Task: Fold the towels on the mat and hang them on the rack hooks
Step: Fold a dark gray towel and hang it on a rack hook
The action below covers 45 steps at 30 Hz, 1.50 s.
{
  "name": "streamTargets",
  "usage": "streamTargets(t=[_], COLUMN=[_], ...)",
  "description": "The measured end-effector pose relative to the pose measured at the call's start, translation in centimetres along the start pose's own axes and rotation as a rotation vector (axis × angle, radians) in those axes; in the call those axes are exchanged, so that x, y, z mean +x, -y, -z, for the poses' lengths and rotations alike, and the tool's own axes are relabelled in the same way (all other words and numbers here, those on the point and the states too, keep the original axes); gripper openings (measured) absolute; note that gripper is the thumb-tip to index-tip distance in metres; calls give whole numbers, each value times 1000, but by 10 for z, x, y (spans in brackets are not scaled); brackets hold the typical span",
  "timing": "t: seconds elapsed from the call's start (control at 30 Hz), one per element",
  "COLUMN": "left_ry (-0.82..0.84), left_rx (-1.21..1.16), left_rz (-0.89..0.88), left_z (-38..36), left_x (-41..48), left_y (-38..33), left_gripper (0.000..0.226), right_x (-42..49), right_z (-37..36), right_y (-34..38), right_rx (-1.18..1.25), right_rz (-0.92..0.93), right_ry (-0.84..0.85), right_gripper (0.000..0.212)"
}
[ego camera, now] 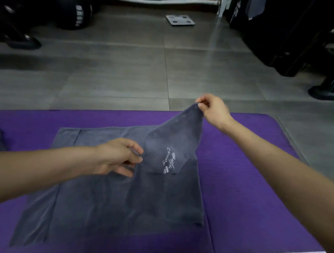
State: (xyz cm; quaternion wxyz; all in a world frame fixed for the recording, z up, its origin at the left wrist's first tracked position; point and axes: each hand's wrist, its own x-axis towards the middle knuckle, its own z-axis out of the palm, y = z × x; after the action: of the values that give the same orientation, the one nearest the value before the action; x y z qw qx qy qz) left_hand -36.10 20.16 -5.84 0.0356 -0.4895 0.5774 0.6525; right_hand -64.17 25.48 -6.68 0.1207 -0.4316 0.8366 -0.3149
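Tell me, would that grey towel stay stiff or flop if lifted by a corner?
Probably floppy: the corner pinched by the right hand sags into a soft peak. Likely light: a mere pinch raises that part of the grey towel.

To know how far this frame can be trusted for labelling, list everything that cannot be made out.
White metal bar: head view, cut by top edge; no hooks visible.
Dark shape on the purple foam mat: head view, cut by left edge; unidentifiable.
Grey cloth towel: head view, part hidden under its own lifted flap.
Left grip: head view, fingertips motion-blurred.
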Motion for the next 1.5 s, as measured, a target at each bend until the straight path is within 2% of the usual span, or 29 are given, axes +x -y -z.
streamTargets(t=[0.2, 0.3, 0.4, 0.57, 0.77, 0.87, 0.97, 1.1, 1.27, 1.37, 1.5], left_ry=[-23, -19, -82, -250, -234, -350, -525, -642, -605, -542, -540], left_rx=[-262, -382, -435, -453, -664, -565, -449, -306, -312, -384, -487], left_rz=[-54, -83, -109, -79, -66, -65, 28, 82, 105, 149, 83], left_z=[88, 129, 161, 189, 207, 219, 223, 216, 212, 212, 222], left_x=[-51, -67, -71, -64, -62, -48, -23, -2, -7, -16, -23], left_y=[29, 61, 103, 175, 227, 246, 274, 302, 319, 322, 318], left_gripper=[21, 19, 18, 18, 13, 13, 14, 15, 18, 21, 18], right_x=[36, 55, 62, 54, 47, 45, 45, 37, 28, 27, 37], right_z=[-9, -35, -88, -197, -290, -326, -370, -423, -456, -454, -448], right_y=[131, 188, 230, 263, 294, 303, 294, 269, 252, 252, 255], right_rx=[-224, -195, -139, -165, -222, -227, -188, -51, 186, 382, 612], right_rz=[196, 235, 261, 296, 332, 348, 297, 152, -55, -157, -251], right_ry=[-35, -47, 9, 127, 189, 189, 274, 388, 540, 525, 459], right_gripper=[21, 18, 18, 19, 22, 24, 23, 28, 40, 39, 39])
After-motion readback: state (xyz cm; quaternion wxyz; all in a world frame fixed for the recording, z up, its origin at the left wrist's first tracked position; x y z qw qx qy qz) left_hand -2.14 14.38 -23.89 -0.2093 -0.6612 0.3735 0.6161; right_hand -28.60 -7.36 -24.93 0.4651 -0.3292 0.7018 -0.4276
